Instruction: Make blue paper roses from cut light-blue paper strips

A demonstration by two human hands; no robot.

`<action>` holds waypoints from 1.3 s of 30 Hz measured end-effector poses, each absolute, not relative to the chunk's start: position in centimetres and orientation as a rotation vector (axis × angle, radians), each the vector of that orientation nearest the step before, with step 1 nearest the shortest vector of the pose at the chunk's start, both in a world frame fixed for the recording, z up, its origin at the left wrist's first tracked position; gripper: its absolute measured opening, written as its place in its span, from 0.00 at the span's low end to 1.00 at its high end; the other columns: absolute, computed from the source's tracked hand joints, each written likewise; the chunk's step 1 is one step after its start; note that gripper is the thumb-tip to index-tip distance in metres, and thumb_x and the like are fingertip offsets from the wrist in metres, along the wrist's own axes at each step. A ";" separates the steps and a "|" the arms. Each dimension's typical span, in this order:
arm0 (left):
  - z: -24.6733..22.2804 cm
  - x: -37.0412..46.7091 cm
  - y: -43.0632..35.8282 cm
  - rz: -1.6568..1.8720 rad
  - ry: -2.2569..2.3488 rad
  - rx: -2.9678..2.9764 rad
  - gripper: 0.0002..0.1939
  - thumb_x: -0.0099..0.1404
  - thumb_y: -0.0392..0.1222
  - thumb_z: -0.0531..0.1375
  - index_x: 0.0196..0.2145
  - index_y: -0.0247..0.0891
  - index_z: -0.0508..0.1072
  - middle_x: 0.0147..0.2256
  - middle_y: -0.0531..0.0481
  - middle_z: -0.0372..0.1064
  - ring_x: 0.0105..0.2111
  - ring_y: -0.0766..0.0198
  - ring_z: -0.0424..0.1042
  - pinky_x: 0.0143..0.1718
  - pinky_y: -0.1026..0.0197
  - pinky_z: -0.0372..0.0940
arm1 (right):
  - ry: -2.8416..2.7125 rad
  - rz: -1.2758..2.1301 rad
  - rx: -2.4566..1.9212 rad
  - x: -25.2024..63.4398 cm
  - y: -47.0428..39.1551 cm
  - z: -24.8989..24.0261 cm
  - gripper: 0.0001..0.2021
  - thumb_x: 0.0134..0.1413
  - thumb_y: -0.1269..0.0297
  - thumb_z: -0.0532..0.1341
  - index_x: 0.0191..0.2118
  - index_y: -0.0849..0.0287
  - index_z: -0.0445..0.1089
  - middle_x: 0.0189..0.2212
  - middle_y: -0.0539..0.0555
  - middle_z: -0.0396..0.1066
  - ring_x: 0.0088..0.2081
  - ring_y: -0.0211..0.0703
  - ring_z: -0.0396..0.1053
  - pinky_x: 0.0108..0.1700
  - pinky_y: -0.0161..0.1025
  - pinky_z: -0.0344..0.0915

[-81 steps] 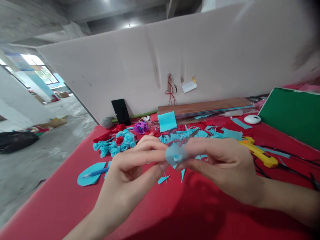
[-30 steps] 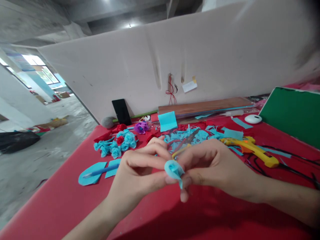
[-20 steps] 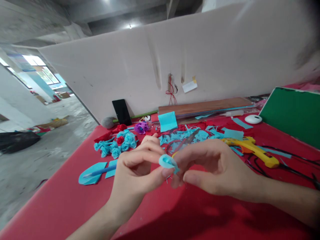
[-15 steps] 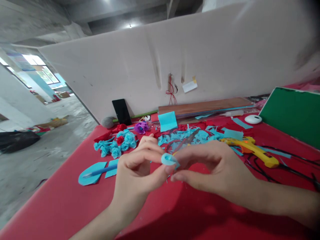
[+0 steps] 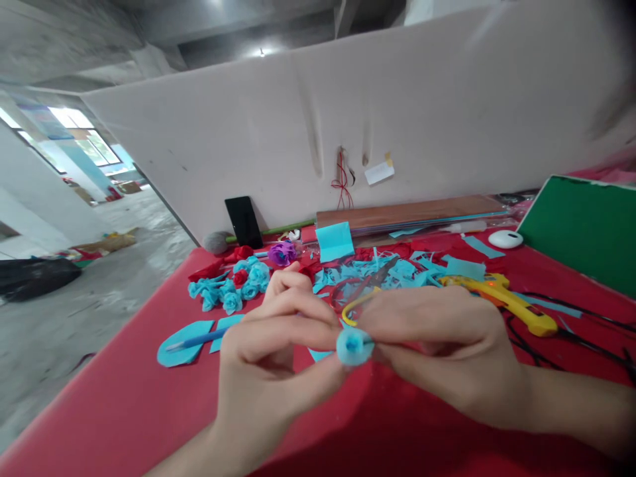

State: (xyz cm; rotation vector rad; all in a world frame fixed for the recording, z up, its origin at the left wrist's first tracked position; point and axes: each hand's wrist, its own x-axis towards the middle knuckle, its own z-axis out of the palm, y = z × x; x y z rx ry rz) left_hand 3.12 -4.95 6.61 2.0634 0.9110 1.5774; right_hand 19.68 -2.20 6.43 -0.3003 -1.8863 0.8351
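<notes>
Between my two hands, above the red tabletop, is a small rolled blue paper flower (image 5: 354,346), its round spiral end turned up toward me. My left hand (image 5: 281,358) pinches its left side with thumb and forefinger. On the other side my right hand (image 5: 442,351) pinches the paper's right edge, thumb below and fingers above. Scissors (image 5: 370,281) with red and yellow handles lie just behind the hands, partly covered by them. Finished blue paper roses (image 5: 238,285) are heaped to the left, with a red one among them.
A blue pen (image 5: 199,340) rests on cut blue paper at the left. Blue scraps (image 5: 397,271) spread behind the hands. To the right are a yellow glue gun (image 5: 517,308) with black cables, a white mouse (image 5: 505,238) and a green board (image 5: 586,232). A phone (image 5: 243,222) leans on the partition.
Both hands have shifted slightly down and the rolled paper has moved right and toward me. It now shows a rounder, fuller spiral end. More of the yellow scissor handle is visible.
</notes>
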 end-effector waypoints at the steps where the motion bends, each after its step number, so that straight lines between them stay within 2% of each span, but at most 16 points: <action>1: 6.8 3.1 -5.1 1.571 0.892 2.100 0.06 0.54 0.34 0.63 0.23 0.42 0.73 0.22 0.59 0.66 0.25 0.69 0.58 0.36 0.57 0.54 | -1.905 0.760 -0.223 19.8 -2.0 6.4 0.06 0.51 0.76 0.57 0.30 0.66 0.72 0.23 0.56 0.72 0.29 0.37 0.71 0.33 0.33 0.69; 6: 7.5 2.8 -5.3 1.566 0.828 2.198 0.02 0.54 0.38 0.63 0.25 0.42 0.74 0.23 0.58 0.67 0.24 0.70 0.59 0.37 0.57 0.54 | -2.000 0.571 -0.019 20.2 -1.1 5.9 0.09 0.52 0.79 0.55 0.37 0.68 0.70 0.28 0.58 0.72 0.34 0.37 0.70 0.37 0.34 0.70; 13: 8.2 2.7 -5.5 1.501 0.798 2.133 0.03 0.56 0.40 0.62 0.29 0.43 0.77 0.23 0.55 0.70 0.25 0.67 0.62 0.36 0.57 0.58 | -2.057 0.186 -0.033 20.8 -0.8 6.5 0.07 0.51 0.78 0.57 0.37 0.68 0.70 0.28 0.57 0.75 0.36 0.36 0.71 0.42 0.29 0.69; 17: 8.4 3.0 -5.8 1.474 0.828 2.004 0.04 0.57 0.38 0.61 0.26 0.42 0.76 0.23 0.56 0.71 0.25 0.68 0.63 0.34 0.60 0.60 | -2.128 0.060 -0.077 21.2 -0.8 7.2 0.07 0.48 0.80 0.59 0.35 0.69 0.70 0.28 0.58 0.75 0.35 0.35 0.71 0.42 0.26 0.68; 20: 8.2 3.1 -5.8 1.482 0.852 1.945 0.05 0.55 0.34 0.62 0.24 0.41 0.74 0.22 0.57 0.71 0.24 0.70 0.64 0.36 0.60 0.60 | -2.147 0.058 -0.103 21.2 -0.7 7.2 0.08 0.47 0.81 0.58 0.36 0.69 0.70 0.29 0.58 0.75 0.36 0.36 0.71 0.42 0.29 0.68; 25: 8.1 3.1 -5.6 1.464 0.897 1.997 0.07 0.55 0.30 0.60 0.28 0.41 0.74 0.27 0.55 0.69 0.29 0.67 0.65 0.37 0.62 0.61 | -2.065 0.152 -0.138 20.7 -1.2 6.8 0.10 0.48 0.80 0.56 0.37 0.64 0.69 0.27 0.56 0.74 0.33 0.35 0.71 0.38 0.31 0.70; 31: 8.0 3.1 -5.6 1.432 0.923 2.090 0.07 0.52 0.29 0.61 0.27 0.40 0.72 0.25 0.55 0.67 0.28 0.67 0.63 0.37 0.60 0.60 | -2.015 0.302 -0.148 20.1 -1.6 6.7 0.08 0.48 0.81 0.56 0.31 0.65 0.69 0.22 0.56 0.71 0.28 0.35 0.70 0.32 0.31 0.69; 34: 8.0 3.0 -5.6 1.411 0.934 2.124 0.07 0.53 0.29 0.61 0.26 0.40 0.71 0.24 0.56 0.66 0.27 0.69 0.62 0.41 0.59 0.58 | -2.014 0.340 -0.135 20.0 -1.7 6.7 0.06 0.49 0.81 0.56 0.30 0.67 0.69 0.21 0.58 0.71 0.28 0.36 0.69 0.32 0.32 0.69; 39: 8.0 2.9 -5.7 1.379 0.920 2.143 0.08 0.52 0.28 0.60 0.27 0.40 0.69 0.26 0.56 0.66 0.28 0.67 0.62 0.39 0.58 0.58 | -2.046 0.406 -0.142 20.1 -1.9 6.7 0.07 0.50 0.80 0.55 0.30 0.65 0.68 0.21 0.56 0.71 0.27 0.36 0.70 0.32 0.33 0.69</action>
